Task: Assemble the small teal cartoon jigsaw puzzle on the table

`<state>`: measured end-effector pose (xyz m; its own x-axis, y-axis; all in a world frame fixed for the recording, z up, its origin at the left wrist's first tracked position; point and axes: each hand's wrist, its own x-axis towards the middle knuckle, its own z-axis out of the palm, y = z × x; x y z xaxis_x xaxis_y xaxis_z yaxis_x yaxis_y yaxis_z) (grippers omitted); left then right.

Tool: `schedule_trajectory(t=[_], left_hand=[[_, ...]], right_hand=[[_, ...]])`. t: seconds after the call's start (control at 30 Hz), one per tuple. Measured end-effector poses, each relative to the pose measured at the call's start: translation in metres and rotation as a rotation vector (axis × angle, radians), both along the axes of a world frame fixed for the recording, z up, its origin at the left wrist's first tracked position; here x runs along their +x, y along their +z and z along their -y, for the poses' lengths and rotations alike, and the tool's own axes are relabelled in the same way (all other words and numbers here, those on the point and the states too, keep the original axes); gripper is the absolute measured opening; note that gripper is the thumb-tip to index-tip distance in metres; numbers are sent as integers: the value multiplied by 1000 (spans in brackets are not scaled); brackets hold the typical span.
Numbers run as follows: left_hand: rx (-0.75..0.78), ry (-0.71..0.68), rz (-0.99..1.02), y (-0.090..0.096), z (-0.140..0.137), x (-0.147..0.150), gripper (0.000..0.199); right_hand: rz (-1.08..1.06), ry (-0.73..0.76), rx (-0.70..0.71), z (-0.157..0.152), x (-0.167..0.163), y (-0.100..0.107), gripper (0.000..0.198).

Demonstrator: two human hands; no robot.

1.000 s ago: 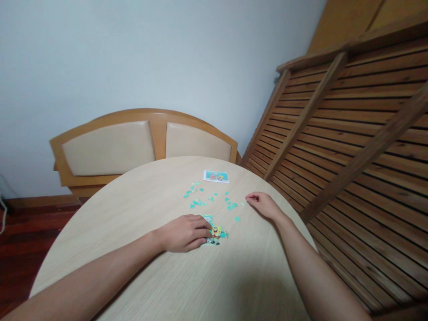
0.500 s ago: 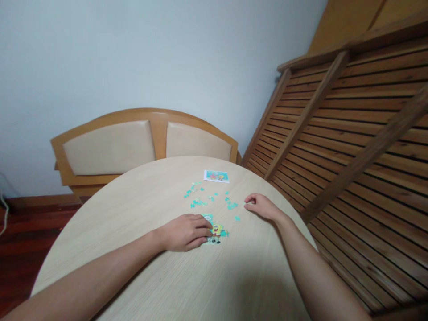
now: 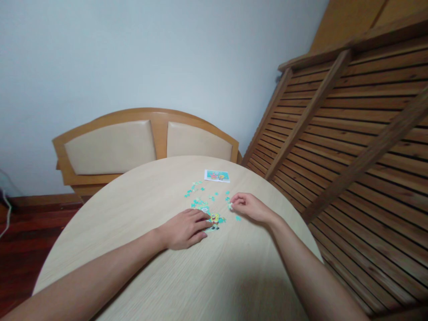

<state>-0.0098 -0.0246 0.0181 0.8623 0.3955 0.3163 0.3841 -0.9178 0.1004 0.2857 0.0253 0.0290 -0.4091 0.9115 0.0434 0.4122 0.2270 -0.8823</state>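
A partly joined jigsaw puzzle with a yellow square cartoon figure lies flat on the table. My left hand rests palm down at its left side, fingers stretched out over the left part, which they hide. Over to the right, my right hand pinches a small pale puzzle piece between thumb and fingertips, just above several loose pieces that it partly covers. One loose turquoise piece lies below that hand. More turquoise pieces are scattered beyond the joined part.
A picture card with cartoon figures lies at the far side of the round wooden table. Behind the table stands a padded headboard against the wall. A slatted wooden panel leans on the right.
My right hand has moved left with the pale piece, over the loose pieces. The joined puzzle has shifted away from me and slightly left under my left hand.
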Motion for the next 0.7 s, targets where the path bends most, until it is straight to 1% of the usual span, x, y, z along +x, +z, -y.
schedule_trajectory(t=[0.1, 0.3, 0.6, 0.7], left_hand=[[-6, 9, -13, 0, 0, 0, 37], [-14, 2, 8, -1, 0, -1, 36], [-29, 16, -38, 0, 0, 1, 37], [-25, 5, -13, 0, -1, 0, 37]], right_hand=[[0, 48, -61, 5, -11, 0, 31], [39, 140, -106, 10, -25, -1, 34], [180, 154, -71, 17, -34, 0, 28], [157, 157, -84, 17, -36, -2, 29]])
